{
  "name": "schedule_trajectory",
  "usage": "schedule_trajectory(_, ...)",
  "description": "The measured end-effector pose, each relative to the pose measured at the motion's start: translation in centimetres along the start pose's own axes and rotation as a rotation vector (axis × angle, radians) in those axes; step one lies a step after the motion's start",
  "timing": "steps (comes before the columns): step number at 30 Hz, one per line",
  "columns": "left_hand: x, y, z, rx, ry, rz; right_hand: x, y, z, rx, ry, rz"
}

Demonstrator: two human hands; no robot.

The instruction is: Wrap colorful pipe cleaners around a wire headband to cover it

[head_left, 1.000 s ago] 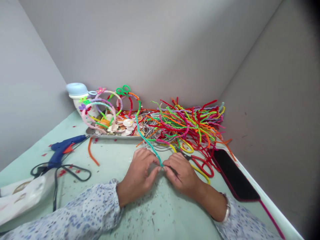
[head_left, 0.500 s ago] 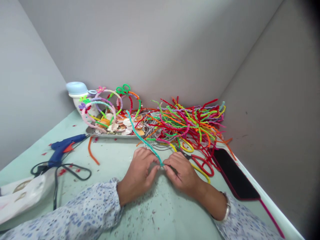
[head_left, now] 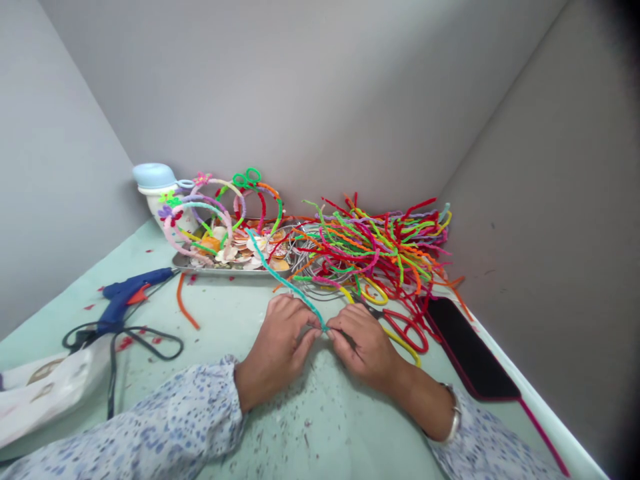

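A turquoise pipe cleaner [head_left: 283,279] slants up and left from the fingertips of both hands, its free end in front of the tray of shells. My left hand [head_left: 284,343] pinches its lower end between thumb and forefinger. Close beside it, my right hand [head_left: 365,347] pinches the same end, the two sets of fingertips nearly touching. What lies right inside the pinch is mostly hidden. Just beyond my right hand lie red-handled scissors [head_left: 407,331] and a yellow pipe cleaner [head_left: 404,347].
Decorated headbands [head_left: 200,200] stand in a metal tray [head_left: 235,271] of shells. A heap of coloured pipe cleaners [head_left: 380,240] lies behind my right hand. A blue glue gun [head_left: 123,297], white packet [head_left: 55,390], lidded bottle [head_left: 155,180] and black phone [head_left: 470,350] surround the work area.
The free end of the turquoise pipe cleaner has swung slightly left and down. Both hands stay in almost the same place, still pinching.
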State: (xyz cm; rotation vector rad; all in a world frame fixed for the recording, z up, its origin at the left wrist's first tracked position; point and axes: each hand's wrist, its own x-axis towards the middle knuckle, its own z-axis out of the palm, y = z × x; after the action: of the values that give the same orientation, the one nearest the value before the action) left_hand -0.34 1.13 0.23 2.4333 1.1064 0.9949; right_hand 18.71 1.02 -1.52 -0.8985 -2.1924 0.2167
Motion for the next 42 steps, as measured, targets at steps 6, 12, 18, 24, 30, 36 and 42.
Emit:
schedule_trajectory(6,0.05,0.04,0.02,0.013,-0.004,0.001,0.13,-0.18,-0.11,-0.003,-0.004,-0.003)
schedule_trajectory(12,0.04,-0.12,0.08,0.013,0.008,0.010,0.11,-0.14,-0.09,-0.012,0.004,-0.001)
schedule_trajectory(18,0.08,-0.07,0.06,0.025,-0.003,0.021,0.15,-0.19,-0.08,-0.009,-0.004,0.004)
schedule_trajectory(24,-0.01,0.22,0.01,0.012,0.009,0.019,0.13,-0.23,-0.07,-0.004,-0.003,0.011)
schedule_trajectory(30,-0.07,0.35,0.03,0.006,0.021,0.012,0.17,-0.36,-0.02,0.000,-0.001,0.015)
schedule_trajectory(36,-0.16,0.54,0.03,0.010,0.023,0.012,0.16,-0.50,-0.03,-0.002,-0.003,0.014)
schedule_trajectory(42,-0.07,0.29,0.09,-0.006,0.009,0.014,0.21,-0.47,0.01,-0.014,-0.009,0.010)
